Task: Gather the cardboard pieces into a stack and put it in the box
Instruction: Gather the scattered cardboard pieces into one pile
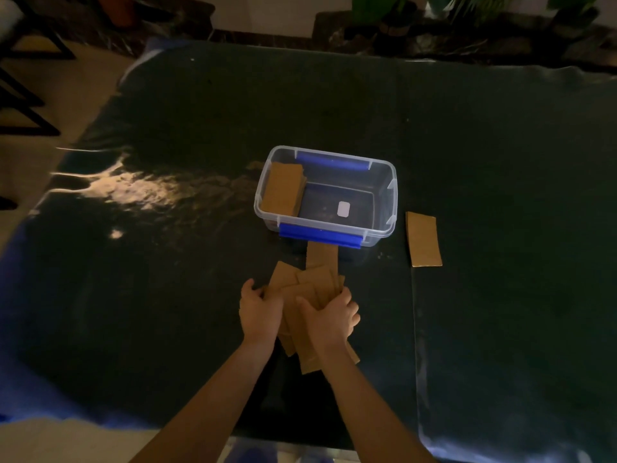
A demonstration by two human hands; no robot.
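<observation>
Several brown cardboard pieces (pixel 309 285) lie fanned in a loose pile in front of me. My left hand (pixel 258 310) grips the pile's left side and my right hand (pixel 330 317) presses on its right side. One piece (pixel 322 255) pokes out from the pile toward the box. A clear plastic box (pixel 384 208) with blue latches stands just beyond, holding a cardboard stack (pixel 282 188) that leans in its left end. A single cardboard piece (pixel 423 239) lies flat to the right of the box.
The table is covered with a dark glossy sheet (pixel 167 262). A white label (pixel 343 209) is on the box floor. Black chair legs (pixel 30 121) stand on the floor at the left, and potted plants (pixel 384 11) line the far wall.
</observation>
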